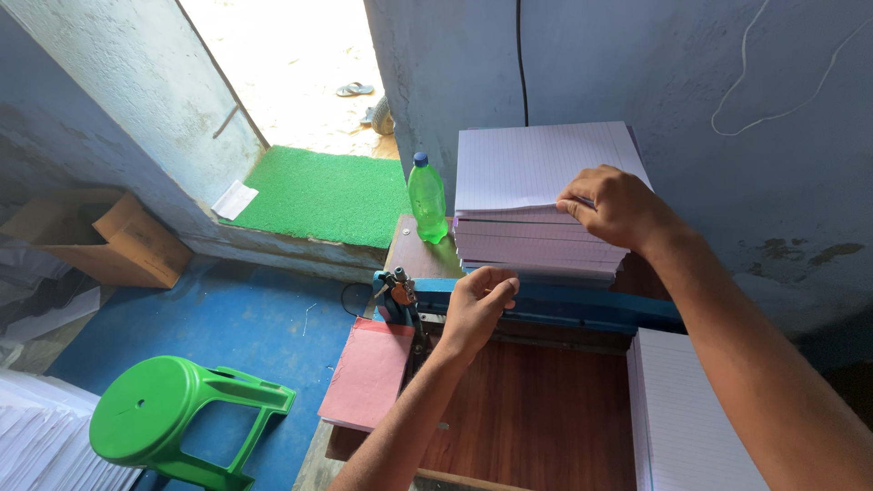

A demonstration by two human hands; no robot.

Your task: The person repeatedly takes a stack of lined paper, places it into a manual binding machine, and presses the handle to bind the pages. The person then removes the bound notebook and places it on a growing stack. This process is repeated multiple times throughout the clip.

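Observation:
A tall stack of ruled white paper (pixel 536 168) stands at the back of a brown wooden table (pixel 536 418). My right hand (pixel 614 207) grips the near edge of the top sheets, with its fingers curled over them. My left hand (pixel 477 309) rests with bent fingers on the blue bar (pixel 582 307) of a stapling machine (pixel 396 293) in front of the stack. Whether it holds anything I cannot tell.
A green bottle (pixel 426 198) stands left of the stack. A pink sheet pile (pixel 371 371) hangs over the table's left edge, and ruled sheets (pixel 691 418) lie at the right. On the blue floor are a green stool (pixel 177 420), a cardboard box (pixel 100 235) and a green doormat (pixel 323 193).

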